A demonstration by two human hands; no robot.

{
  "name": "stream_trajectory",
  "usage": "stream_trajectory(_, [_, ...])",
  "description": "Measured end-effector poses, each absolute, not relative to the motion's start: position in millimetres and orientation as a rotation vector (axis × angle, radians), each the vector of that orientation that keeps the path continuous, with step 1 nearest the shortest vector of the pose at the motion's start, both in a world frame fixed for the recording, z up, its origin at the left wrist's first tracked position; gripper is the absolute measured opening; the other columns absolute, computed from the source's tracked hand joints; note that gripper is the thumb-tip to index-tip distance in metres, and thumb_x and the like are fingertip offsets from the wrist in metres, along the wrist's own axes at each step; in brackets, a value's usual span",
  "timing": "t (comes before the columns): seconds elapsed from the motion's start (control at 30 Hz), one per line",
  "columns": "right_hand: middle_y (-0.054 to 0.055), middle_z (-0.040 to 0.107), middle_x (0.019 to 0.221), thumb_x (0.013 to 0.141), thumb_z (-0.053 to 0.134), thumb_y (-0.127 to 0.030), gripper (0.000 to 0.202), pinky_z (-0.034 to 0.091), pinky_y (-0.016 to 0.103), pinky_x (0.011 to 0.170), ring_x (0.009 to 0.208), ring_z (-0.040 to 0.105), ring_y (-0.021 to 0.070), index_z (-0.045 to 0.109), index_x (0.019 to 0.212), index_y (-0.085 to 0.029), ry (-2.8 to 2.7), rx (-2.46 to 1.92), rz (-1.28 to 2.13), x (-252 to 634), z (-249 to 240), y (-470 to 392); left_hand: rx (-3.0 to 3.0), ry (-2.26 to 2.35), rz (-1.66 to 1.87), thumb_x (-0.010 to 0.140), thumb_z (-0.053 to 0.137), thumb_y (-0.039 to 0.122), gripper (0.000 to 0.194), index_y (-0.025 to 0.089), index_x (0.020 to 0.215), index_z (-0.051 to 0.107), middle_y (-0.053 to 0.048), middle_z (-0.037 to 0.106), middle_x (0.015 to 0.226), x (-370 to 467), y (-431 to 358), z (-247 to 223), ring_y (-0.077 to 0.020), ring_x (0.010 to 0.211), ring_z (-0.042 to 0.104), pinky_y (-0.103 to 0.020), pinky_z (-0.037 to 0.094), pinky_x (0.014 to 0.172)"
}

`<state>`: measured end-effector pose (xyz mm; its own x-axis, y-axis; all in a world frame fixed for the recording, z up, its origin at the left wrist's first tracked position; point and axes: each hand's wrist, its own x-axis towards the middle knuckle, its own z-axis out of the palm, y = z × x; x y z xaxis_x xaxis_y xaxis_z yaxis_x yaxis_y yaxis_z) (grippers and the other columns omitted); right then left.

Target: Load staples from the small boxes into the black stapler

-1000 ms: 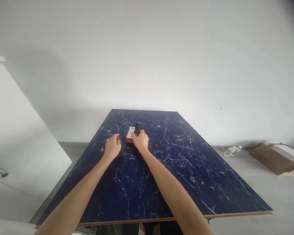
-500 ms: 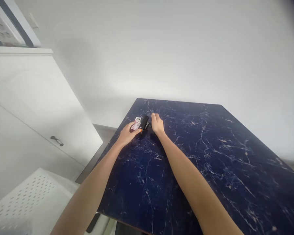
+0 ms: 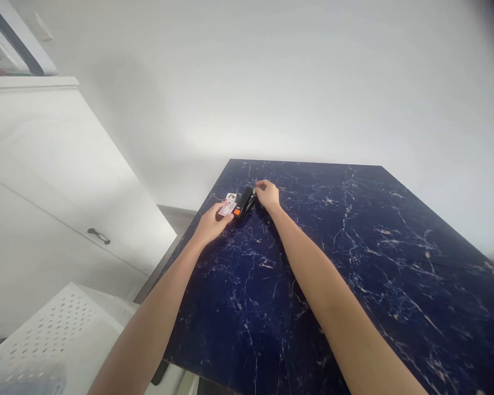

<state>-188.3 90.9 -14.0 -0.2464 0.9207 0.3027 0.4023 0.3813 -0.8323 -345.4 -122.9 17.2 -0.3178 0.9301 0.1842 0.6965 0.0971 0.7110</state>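
A small black card shuffler (image 3: 244, 202) with an orange button stands on the far left part of a blue marbled table. Printed playing cards (image 3: 228, 208) lie on its left side, white with red and black marks. My left hand (image 3: 213, 221) is closed around that left side, thumb in front near the button and fingers behind. My right hand (image 3: 269, 194) is at the shuffler's right side, its fingertips pinched together against the far right edge. Something small and pale shows at those fingertips, too small to make out.
The dark blue table (image 3: 313, 247) reaches back to a white wall (image 3: 296, 82). On the left stands a white cabinet (image 3: 45, 164) with a dark handle (image 3: 99, 236). A white perforated box (image 3: 53, 329) is low at the front left, beside the table's edge.
My right hand has turned and moved in to the shuffler's right edge, its fingers now pinched there. My left thumb has slid off the orange button, which now shows fully.
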Motion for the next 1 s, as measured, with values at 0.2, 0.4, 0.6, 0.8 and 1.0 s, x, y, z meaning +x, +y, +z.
stream_trajectory(0.2, [0.009, 0.069, 0.128, 0.086, 0.046, -0.009, 0.036, 0.048, 0.035, 0.106, 0.119, 0.063, 0.0235, 0.077, 0.1, -0.02, -2.023, -1.107, 0.541, -177.6, -6.9, 70.0, 1.665, 2.12, 1.018, 0.092, 0.064, 0.043, 0.052, 0.027, 0.141, 0.057, -0.008, 0.066, 0.139, -339.7, -126.7, 24.2, -0.0313, 0.123, 0.064, -0.043, 0.05, 0.103])
stream_trajectory(0.4, [0.015, 0.068, 0.126, 0.083, 0.047, -0.006, 0.045, 0.049, 0.041, 0.101, 0.113, 0.063, 0.0289, 0.07, 0.12, -0.016, -2.123, -1.154, 0.363, -173.2, -1.2, 54.6, 1.817, 2.222, 1.052, 0.089, 0.066, 0.038, 0.042, 0.019, 0.127, 0.068, -0.012, 0.072, 0.123, -337.0, -126.4, 23.2, -0.0326, 0.112, 0.067, -0.044, 0.052, 0.097])
stream_trajectory(0.6, [0.013, 0.069, 0.125, 0.081, 0.05, -0.007, 0.037, 0.049, 0.042, 0.097, 0.112, 0.061, 0.0304, 0.073, 0.108, -0.017, -2.197, -1.166, 0.259, -171.3, 1.6, 47.6, 1.729, 2.252, 1.231, 0.082, 0.072, 0.031, 0.029, 0.023, 0.11, 0.074, -0.007, 0.076, 0.108, -336.1, -128.9, 24.7, -0.0279, 0.098, 0.071, -0.039, 0.055, 0.089])
stream_trajectory(0.8, [0.013, 0.069, 0.127, 0.086, 0.046, -0.009, 0.041, 0.049, 0.041, 0.099, 0.115, 0.061, 0.0299, 0.072, 0.116, -0.018, -2.15, -1.202, 0.211, -172.4, 1.9, 42.7, 1.287, 2.088, 1.621, 0.076, 0.072, 0.019, 0.045, 0.024, 0.121, 0.07, -0.006, 0.075, 0.119, -341.6, -124.0, 20.0, -0.0254, 0.099, 0.073, -0.039, 0.057, 0.094])
stream_trajectory(1.0, [0.013, 0.065, 0.137, 0.082, 0.048, -0.009, 0.047, 0.045, 0.043, 0.109, 0.123, 0.061, 0.0293, 0.071, 0.123, -0.016, -2.032, -1.133, 0.34, -172.5, -2.3, 53.6, 1.054, 1.831, 1.793, 0.078, 0.065, 0.013, 0.05, 0.023, 0.126, 0.07, -0.004, 0.075, 0.12, -346.3, -113.3, 12.1, -0.0259, 0.108, 0.072, -0.039, 0.059, 0.095])
